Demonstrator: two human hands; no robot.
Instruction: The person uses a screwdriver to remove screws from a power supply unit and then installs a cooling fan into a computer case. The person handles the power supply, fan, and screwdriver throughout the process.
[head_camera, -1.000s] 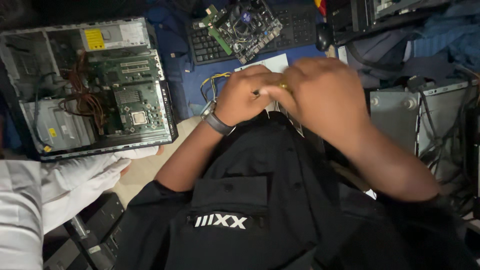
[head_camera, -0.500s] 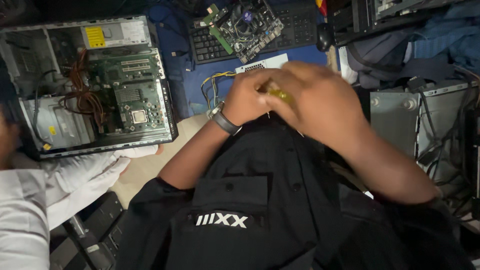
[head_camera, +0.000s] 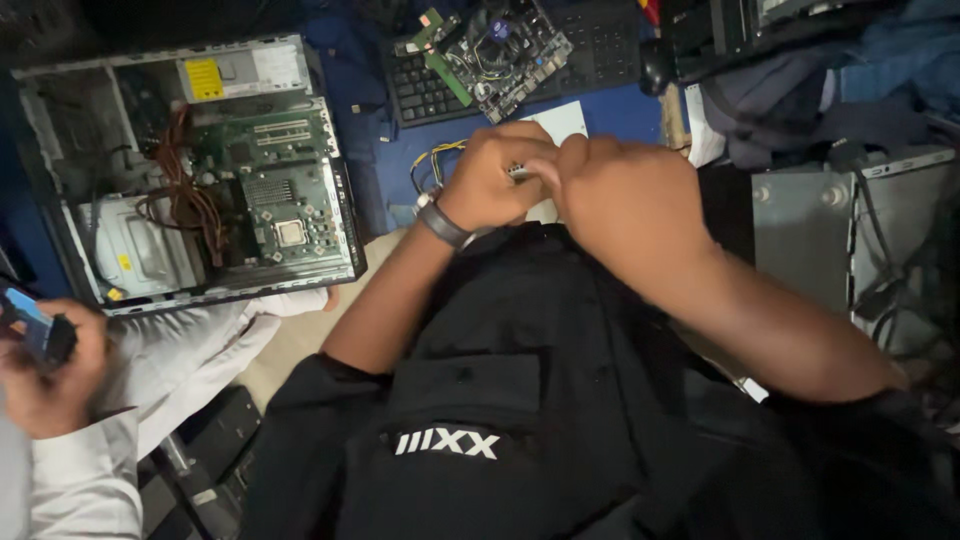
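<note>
While both hands meet above the black shirt (head_camera: 560, 380), left hand (head_camera: 490, 180) and right hand (head_camera: 625, 205) pinching a small metal part (head_camera: 518, 172), mostly hidden by fingers, open computer case (head_camera: 190, 175) well left, keyboard (head_camera: 425, 85) beyond.

Left hand (head_camera: 492, 180) and right hand (head_camera: 625, 200) meet above the lap, fingers closed together on a small metal part (head_camera: 518, 172), mostly hidden. Yellow and black wires (head_camera: 437, 160) trail just left of the left hand. Open computer case (head_camera: 190, 180) lies left; loose circuit board (head_camera: 495, 50) rests on a black keyboard (head_camera: 430, 85). A co-worker's hand (head_camera: 45, 375) holds a phone (head_camera: 28, 322) at lower left
</note>
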